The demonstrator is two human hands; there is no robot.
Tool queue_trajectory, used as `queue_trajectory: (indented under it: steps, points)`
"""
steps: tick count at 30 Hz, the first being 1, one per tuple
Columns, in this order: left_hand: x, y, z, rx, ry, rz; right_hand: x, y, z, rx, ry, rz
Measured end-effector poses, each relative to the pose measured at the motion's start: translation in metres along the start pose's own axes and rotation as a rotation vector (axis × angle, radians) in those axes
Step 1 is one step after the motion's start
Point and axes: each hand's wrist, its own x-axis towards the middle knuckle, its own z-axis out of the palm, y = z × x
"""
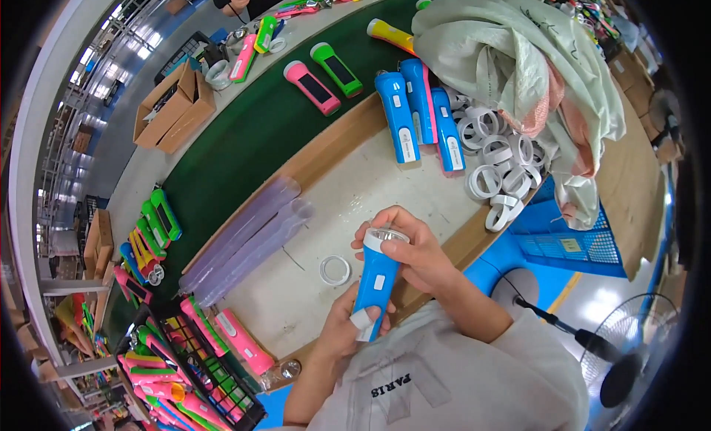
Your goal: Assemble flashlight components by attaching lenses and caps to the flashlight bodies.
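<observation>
A blue flashlight (377, 281) with a white ring around its clear head is tilted in front of my chest. My left hand (344, 326) is wrapped around its lower body, the thumb on a pale patch near the end. At the head, my right hand (419, 255) grips the white ring (385, 235) between thumb and fingers. A loose white ring (335, 270) lies on the worktop to the left of the flashlight. Farther off stand several blue flashlights (398, 116), beside a heap of white rings (511, 162).
A pale woven sack (489, 49) slumps behind the rings. Clear plastic tubes (255, 242) lie on the worktop's left. Beyond its wooden edge runs a green belt (244, 142) with a pink flashlight (312, 88). A black crate (248, 412) of flashlight parts stands lower left; a co-worker's hand (238, 0) shows far off.
</observation>
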Motion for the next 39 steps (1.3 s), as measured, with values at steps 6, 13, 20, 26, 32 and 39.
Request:
queue_trajectory:
  steps: [6,13,20,26,32,39]
  points:
    - [-0.009,-0.003,0.028,0.725,0.313,0.226,-0.001,0.002,0.005,-0.026,-0.115,-0.079]
    - [-0.023,-0.032,0.029,-0.186,-0.325,-0.066,0.001,0.018,0.019,0.492,-0.410,-0.011]
    - [-0.017,-0.013,0.019,0.849,0.273,0.353,-0.007,0.017,0.010,-0.054,-0.166,-0.275]
    - [0.004,-0.011,0.010,1.009,0.378,0.473,-0.001,0.017,0.007,-0.116,0.125,-0.158]
    - [0.001,0.002,-0.034,-0.254,-0.131,-0.059,-0.003,0.001,-0.006,0.159,0.123,0.074]
    - [0.047,0.110,-0.041,0.074,0.232,0.462,-0.031,-0.007,-0.031,-1.885,0.022,-0.222]
